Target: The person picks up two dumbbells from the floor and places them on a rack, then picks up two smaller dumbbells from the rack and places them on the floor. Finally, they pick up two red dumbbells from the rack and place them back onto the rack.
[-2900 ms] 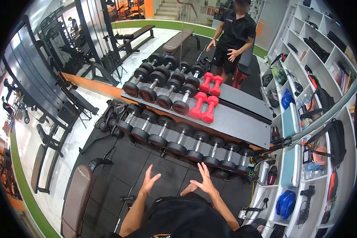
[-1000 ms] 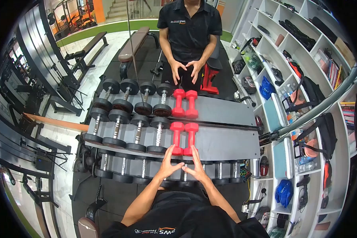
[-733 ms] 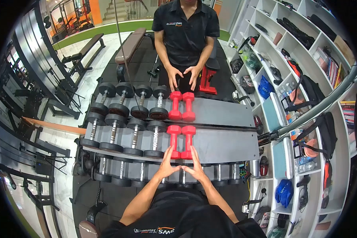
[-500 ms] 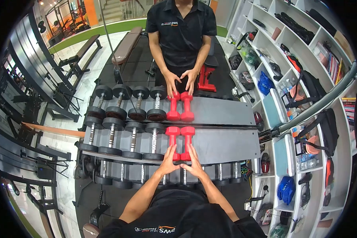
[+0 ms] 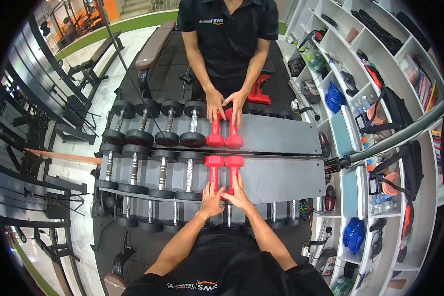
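Note:
Two red dumbbells lie side by side on the upper shelf of the rack, with their far heads touching or nearly so. My left hand is curled over the near head of the left red dumbbell. Over the near head of the right red dumbbell lies my right hand, its fingers along the outer side and its thumb toward the middle. My thumbs come close together between the two, and my hands partly hide both near heads. A mirror behind the shelf reflects my hands and these dumbbells.
Several black dumbbells with chrome handles stand in a row left of the red ones. A lower tier holds more. White shelving with bags and bottles rises at the right, near a grey pole. Gym machines stand at the left.
My hands have gone from lying along the outer sides of the red dumbbells to closing over their near heads, thumbs drawn inward. The camera view has shifted slightly.

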Tool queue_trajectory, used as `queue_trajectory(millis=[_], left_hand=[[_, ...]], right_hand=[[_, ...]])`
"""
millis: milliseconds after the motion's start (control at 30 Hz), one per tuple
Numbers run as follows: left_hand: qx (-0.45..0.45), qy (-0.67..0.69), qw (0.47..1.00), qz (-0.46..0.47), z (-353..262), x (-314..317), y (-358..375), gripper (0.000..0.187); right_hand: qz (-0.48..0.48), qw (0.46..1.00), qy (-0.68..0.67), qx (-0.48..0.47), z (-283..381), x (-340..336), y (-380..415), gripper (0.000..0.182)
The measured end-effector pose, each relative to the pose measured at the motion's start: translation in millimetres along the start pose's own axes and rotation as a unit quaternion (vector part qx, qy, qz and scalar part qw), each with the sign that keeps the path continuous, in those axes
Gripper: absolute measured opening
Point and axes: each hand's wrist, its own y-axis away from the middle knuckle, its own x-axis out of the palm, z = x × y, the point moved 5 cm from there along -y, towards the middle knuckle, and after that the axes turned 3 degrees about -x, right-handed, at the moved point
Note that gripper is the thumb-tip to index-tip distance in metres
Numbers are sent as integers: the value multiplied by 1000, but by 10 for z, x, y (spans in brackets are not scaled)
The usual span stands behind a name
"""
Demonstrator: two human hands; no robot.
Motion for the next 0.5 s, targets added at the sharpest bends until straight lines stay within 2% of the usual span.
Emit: queue_trajectory(millis=[267, 367, 467, 500], left_hand=[[-24, -36, 999, 32, -20, -8, -27, 92], [-25, -27, 999, 35, -34, -28, -34, 92], [-24, -24, 999, 35, -11, -3, -32, 91], [-24, -24, 999, 36, -2, 4, -36, 91]], right_hand=[[-30, 978, -27, 203, -380, 194, -526, 119], [-5, 955, 26, 296, -150, 160, -570, 116], [-46, 936, 57, 343, -211, 208, -615, 114], [-61, 941, 37, 331, -275, 206, -644, 112]])
